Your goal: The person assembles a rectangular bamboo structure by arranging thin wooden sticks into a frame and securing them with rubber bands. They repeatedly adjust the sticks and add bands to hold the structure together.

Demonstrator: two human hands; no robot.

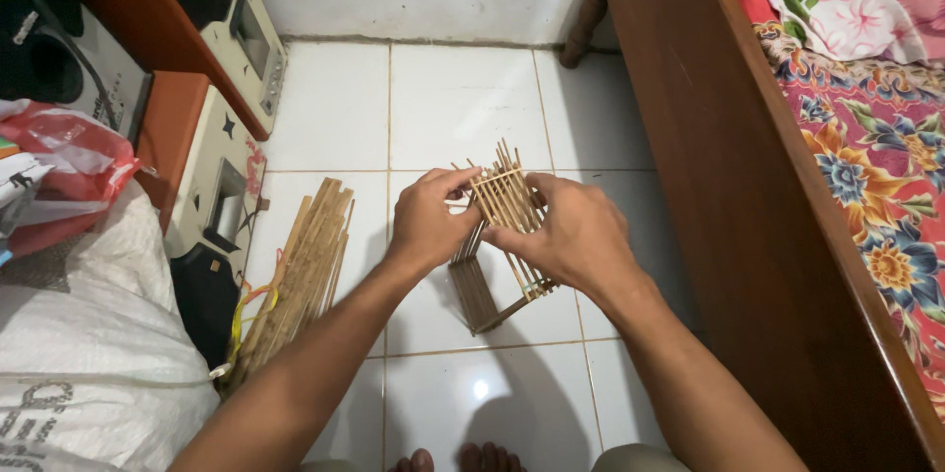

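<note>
A small box-like frame of thin bamboo sticks (504, 198) is held over the white tiled floor at the middle of the head view. My left hand (428, 221) grips its left side, fingers curled over the top slats. My right hand (571, 236) holds its right side from above, covering part of the slats. The lower panel of the frame (475, 293) hangs below my hands, close to the floor.
A bundle of loose bamboo sticks (300, 270) lies on the tiles to the left, tied with yellow bands. A white sack (89, 334) and a red plastic bag (69, 162) sit further left. A wooden bed frame (748, 196) with floral bedding runs along the right.
</note>
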